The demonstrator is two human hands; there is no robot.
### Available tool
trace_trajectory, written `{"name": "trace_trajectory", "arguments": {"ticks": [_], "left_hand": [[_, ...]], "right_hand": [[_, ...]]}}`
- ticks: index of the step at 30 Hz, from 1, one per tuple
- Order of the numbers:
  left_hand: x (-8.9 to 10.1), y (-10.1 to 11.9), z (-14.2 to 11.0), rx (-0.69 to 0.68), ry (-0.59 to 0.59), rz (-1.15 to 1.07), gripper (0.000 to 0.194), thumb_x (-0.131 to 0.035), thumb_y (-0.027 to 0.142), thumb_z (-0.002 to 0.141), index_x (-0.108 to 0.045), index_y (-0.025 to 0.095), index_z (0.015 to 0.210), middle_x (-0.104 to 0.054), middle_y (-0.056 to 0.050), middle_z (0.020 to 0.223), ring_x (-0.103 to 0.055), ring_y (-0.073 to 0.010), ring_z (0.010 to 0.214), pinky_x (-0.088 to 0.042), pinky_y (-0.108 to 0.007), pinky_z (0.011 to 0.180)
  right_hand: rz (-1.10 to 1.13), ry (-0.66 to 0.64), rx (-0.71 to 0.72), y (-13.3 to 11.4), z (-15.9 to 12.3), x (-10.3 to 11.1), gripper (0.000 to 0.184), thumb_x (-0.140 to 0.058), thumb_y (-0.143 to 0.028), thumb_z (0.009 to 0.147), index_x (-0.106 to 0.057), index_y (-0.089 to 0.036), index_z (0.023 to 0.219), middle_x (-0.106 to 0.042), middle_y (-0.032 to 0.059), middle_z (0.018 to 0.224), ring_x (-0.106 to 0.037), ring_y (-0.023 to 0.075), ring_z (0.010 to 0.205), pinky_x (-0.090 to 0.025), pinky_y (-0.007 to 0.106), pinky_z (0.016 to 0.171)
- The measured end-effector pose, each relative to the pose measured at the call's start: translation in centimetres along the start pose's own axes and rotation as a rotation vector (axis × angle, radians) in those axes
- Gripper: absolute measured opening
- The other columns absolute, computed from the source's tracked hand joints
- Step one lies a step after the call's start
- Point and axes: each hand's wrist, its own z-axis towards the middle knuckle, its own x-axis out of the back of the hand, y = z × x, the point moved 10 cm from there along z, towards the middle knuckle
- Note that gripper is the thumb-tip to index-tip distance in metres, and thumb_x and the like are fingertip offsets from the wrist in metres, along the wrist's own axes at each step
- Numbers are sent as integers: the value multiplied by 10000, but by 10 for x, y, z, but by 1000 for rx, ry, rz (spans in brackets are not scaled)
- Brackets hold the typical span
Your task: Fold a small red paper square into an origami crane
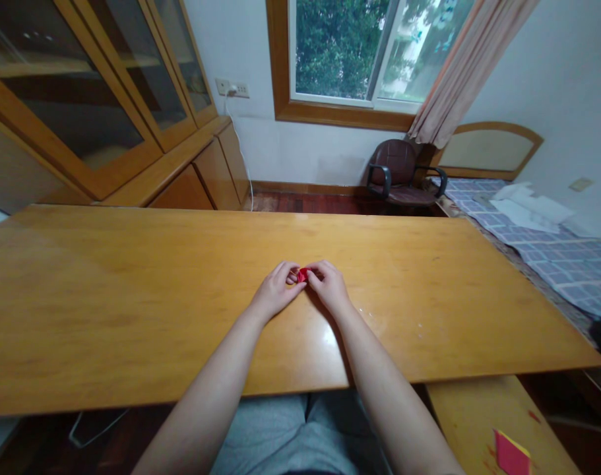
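Small red piece [302, 276] held between both hands, near the middle of the worktop [132, 290]; contact with the wood cannot be told. Pinched by the left hand [276, 290], fingers curled; its other side gripped by the right hand [330, 285], thumb and fingers nearly closed. Red-and-yellow piece [512, 454] seen lower right.

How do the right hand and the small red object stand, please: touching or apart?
Touching: the head view shows the right hand with its thumb against the small red object.
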Motion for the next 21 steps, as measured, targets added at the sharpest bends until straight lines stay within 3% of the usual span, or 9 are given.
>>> {"name": "trace_trajectory", "arguments": {"ticks": [4, 9, 21], "left_hand": [[2, -6, 3, 69, 20, -66, 265, -603, 266, 857, -583, 190, 1110, -644, -38, 914, -642, -154, 801, -559, -290, 741], [0, -2, 5, 35, -29, 58, 138, -572, 267, 869, -677, 198, 927, -642, -34, 856, -639, -163, 786, -540, -281, 700], [0, -9, 6, 88, -21, 41, 92, -588, 183, 795, -652, 192, 859, -642, -22, 832, -630, -160, 753, -532, -281, 692]], "right_hand": [[-23, -21, 41, -2, 0, -4, 133, -574, -169, 858, -701, -193, 888, -668, 45, 858, -625, 167, 804, -503, 284, 768], [-34, -51, 18, 1, -1, -7, 159, -601, -176, 830, -695, -196, 956, -705, 45, 907, -648, 165, 809, -517, 294, 781], [-73, -109, -30, 3, 1, -15, 168, -588, -126, 793, -714, -204, 871, -729, 29, 863, -659, 166, 794, -504, 280, 761]]}}
